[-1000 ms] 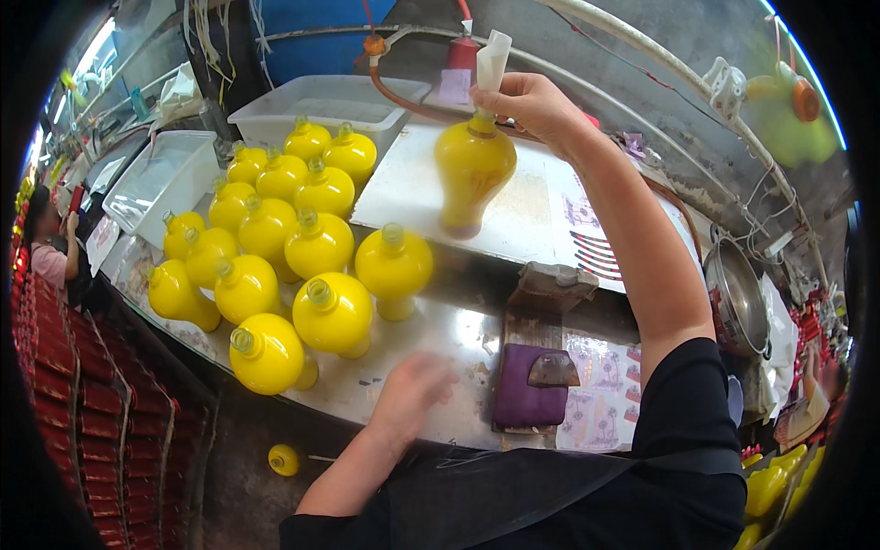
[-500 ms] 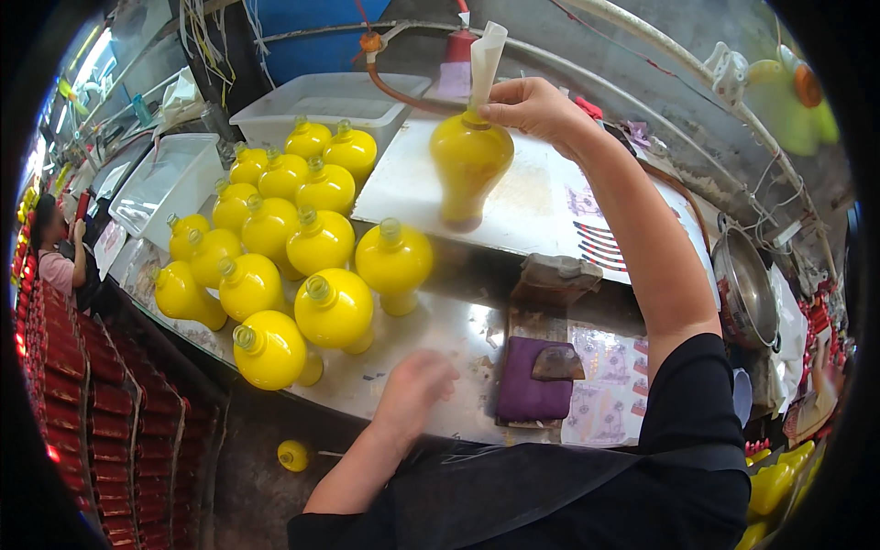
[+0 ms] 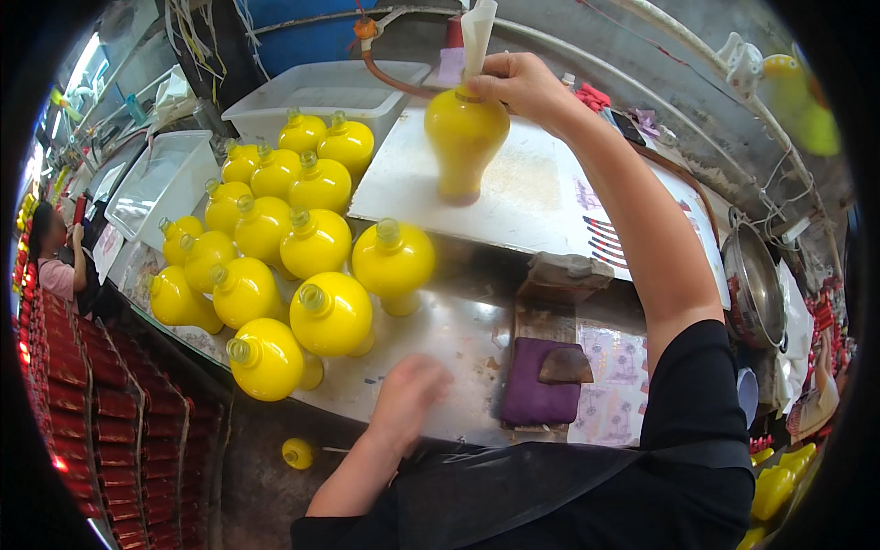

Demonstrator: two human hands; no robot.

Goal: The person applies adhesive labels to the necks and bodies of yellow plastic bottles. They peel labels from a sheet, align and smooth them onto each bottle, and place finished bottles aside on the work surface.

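Note:
My right hand (image 3: 515,82) is closed around the neck of a yellow vase-shaped bottle (image 3: 466,137). The bottle stands on, or just over, a white board (image 3: 541,183) on the bench; which of the two I cannot tell. Out of its mouth sticks a rolled white sheet (image 3: 478,38). My left hand (image 3: 410,394) hangs over the near part of the metal bench (image 3: 440,339), its fingers smeared by motion. To its left several more yellow bottles (image 3: 332,313) with clear glass necks stand in rows. A purple cloth pad (image 3: 541,390) with a dark scraper-like piece (image 3: 566,365) on it lies to its right.
Clear plastic bins (image 3: 321,92) sit behind the bottles. Printed decal sheets (image 3: 612,385) and dark red-edged strips (image 3: 605,243) lie at right, near a metal basin (image 3: 753,284). Red stacked goods (image 3: 110,412) fill the lower left, with another person (image 3: 60,252) beyond. A small yellow object (image 3: 297,453) is below the bench edge.
My right hand and its bottle have shifted slightly farther back over the white board. My left hand stays blurred over the bench. The whole view has tilted a little.

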